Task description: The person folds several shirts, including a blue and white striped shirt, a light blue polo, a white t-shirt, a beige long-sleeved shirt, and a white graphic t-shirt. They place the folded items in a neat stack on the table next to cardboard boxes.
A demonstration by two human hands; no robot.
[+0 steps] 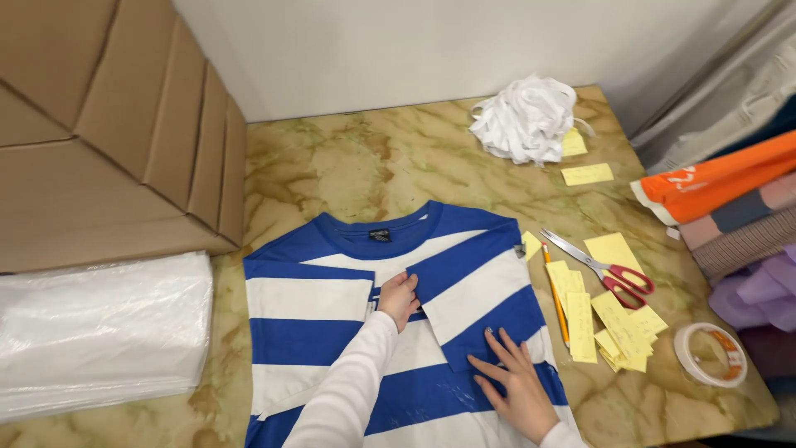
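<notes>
Blue-and-white striped shirt [332, 323] lying flat on the marbled counter [348, 158], collar toward the wall. Both sleeves are folded in over the body; the lower body remains unfolded, running out of view at the bottom edge. The left hand [400, 297] pinches the edge of the folded right-side sleeve panel [477, 307] near the chest; the right hand [518, 386] lies open, palm down, pressing the panel's lower corner. Beside the shirt: pencil [556, 305], red-handled scissors [605, 270], yellow paper slips [618, 328], tape roll [710, 355], white fabric bundle [526, 120], stacked clear bags [99, 332].
</notes>
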